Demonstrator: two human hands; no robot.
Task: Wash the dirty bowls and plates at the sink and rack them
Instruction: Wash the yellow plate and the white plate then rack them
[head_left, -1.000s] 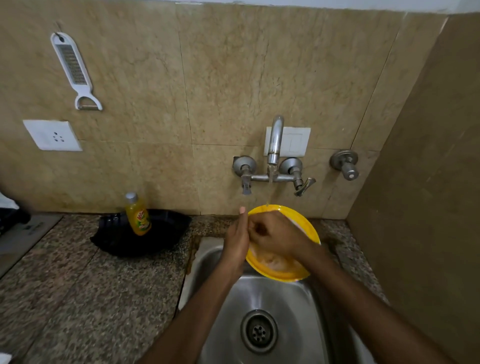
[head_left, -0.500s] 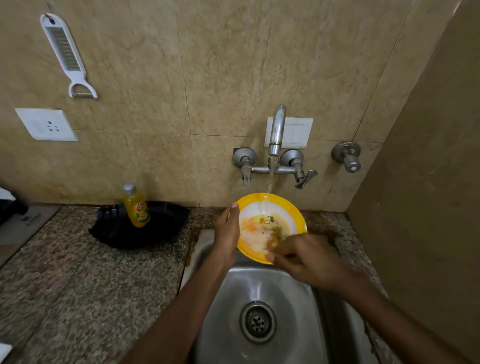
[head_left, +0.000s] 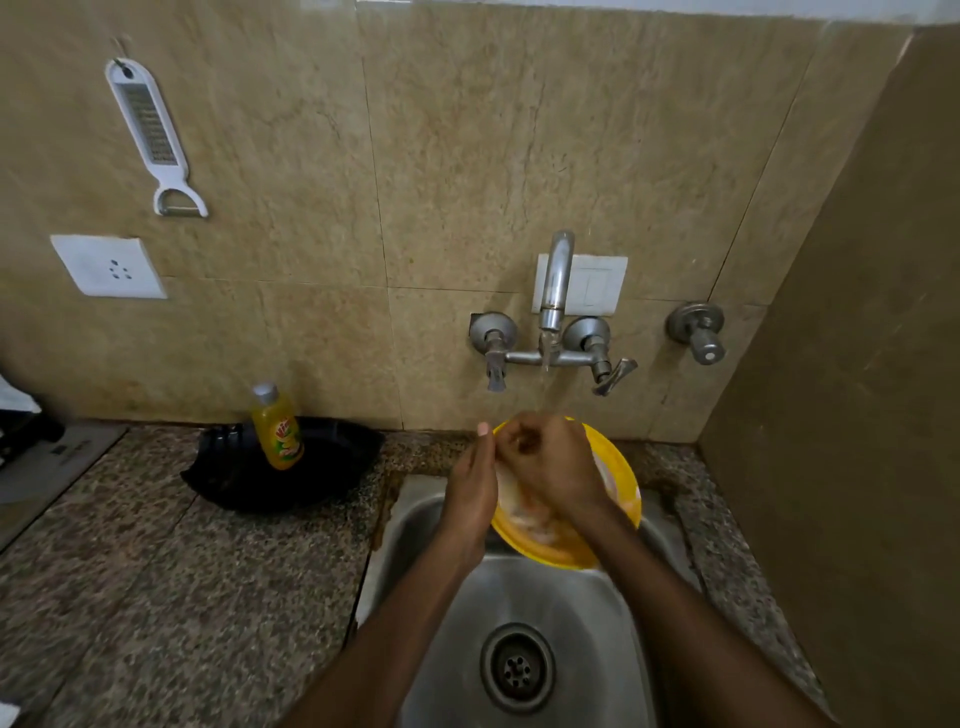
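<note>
- Since 0.5 s ago my R hand (head_left: 545, 462) moved from the lower rim of the plate (head_left: 621, 483) up onto its face. Fingers are curled, nothing seen in them.
- Food film is still on it, so I judge scrubbing continues, racking comes later.
- L hand (head_left: 470, 499) grips the left rim, thumb up.
- Plate is over the back of the sink (head_left: 519, 597), under the tap (head_left: 556, 280), face tilted toward me. It is round, so no long axis.
</note>
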